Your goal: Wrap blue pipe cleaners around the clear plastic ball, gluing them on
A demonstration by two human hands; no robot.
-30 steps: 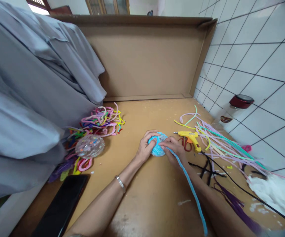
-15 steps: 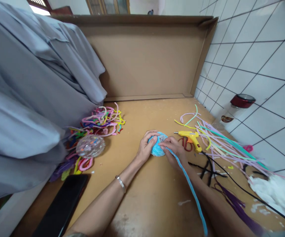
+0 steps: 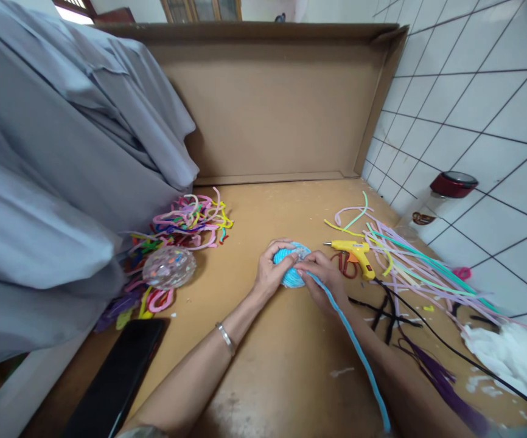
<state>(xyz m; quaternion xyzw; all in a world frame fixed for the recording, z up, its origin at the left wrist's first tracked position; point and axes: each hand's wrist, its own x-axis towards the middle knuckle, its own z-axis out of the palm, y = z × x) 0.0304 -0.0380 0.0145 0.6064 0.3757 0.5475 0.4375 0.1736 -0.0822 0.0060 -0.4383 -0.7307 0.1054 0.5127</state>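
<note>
A round piece covered in blue pipe cleaner (image 3: pixel 293 278) is between my hands over the middle of the table. A greyish, clear-looking patch shows near its top. My left hand (image 3: pixel 272 267) is wrapped round its left side, with the thumb lying across the front. My right hand (image 3: pixel 322 274) pinches a long blue pipe cleaner (image 3: pixel 352 334) against the piece. The strand's free length trails down toward the table's near edge. To the right of my right hand lies a yellow glue gun (image 3: pixel 352 252), its nozzle pointing left, beside red-handled scissors (image 3: pixel 346 266).
Coloured pipe cleaners (image 3: pixel 190 222) and a clear ball-like container (image 3: pixel 170 267) lie left, above a black phone (image 3: pixel 122 377). At right are lilac and green pipe cleaners (image 3: pixel 423 267), a red-lidded jar (image 3: pixel 453 184), white stuffing (image 3: pixel 514 359) and a black cord (image 3: pixel 446 344). Cardboard (image 3: pixel 272 109) stands behind.
My left thumb has shifted right across the blue piece toward my right fingertips. Both hands keep their hold; the camera view has moved slightly.
</note>
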